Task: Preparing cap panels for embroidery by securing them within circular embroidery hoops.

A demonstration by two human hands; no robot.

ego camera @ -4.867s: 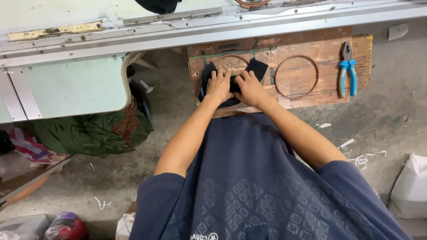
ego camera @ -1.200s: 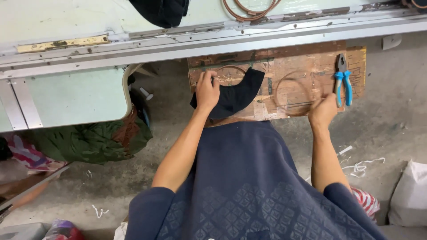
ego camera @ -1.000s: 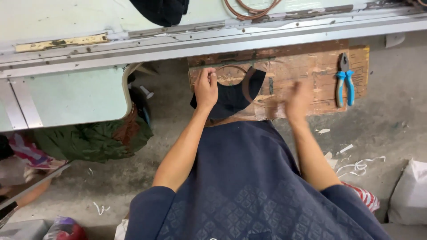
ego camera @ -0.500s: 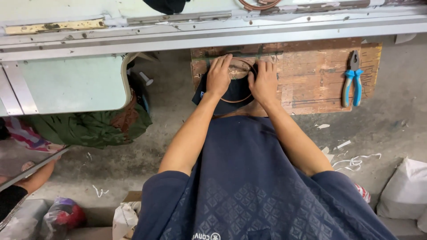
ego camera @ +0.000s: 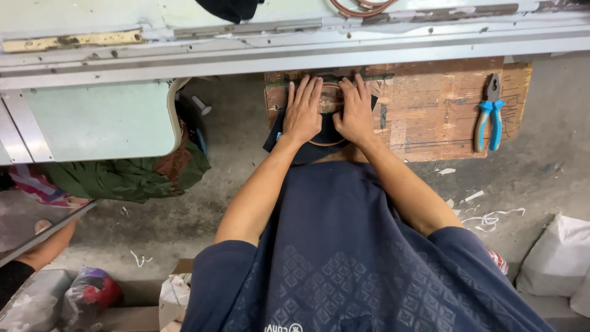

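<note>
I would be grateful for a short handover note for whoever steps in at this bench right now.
Left hand: flat, palm down on the dark fabric piece, fingers spread.
Right hand: flat beside it, pressing the same fabric and the copper-coloured ring lying on it.
Both sit on the wooden board. Blue-handled pliers lie untouched to the right on the board.
Done: ring laid over the fabric.
Left: whether the ring is seated is hidden under the hands.

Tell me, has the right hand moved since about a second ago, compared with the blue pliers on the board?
Yes. The right hand has moved left, away from the blue pliers, and now lies flat on the dark cloth beside the left hand.
</note>
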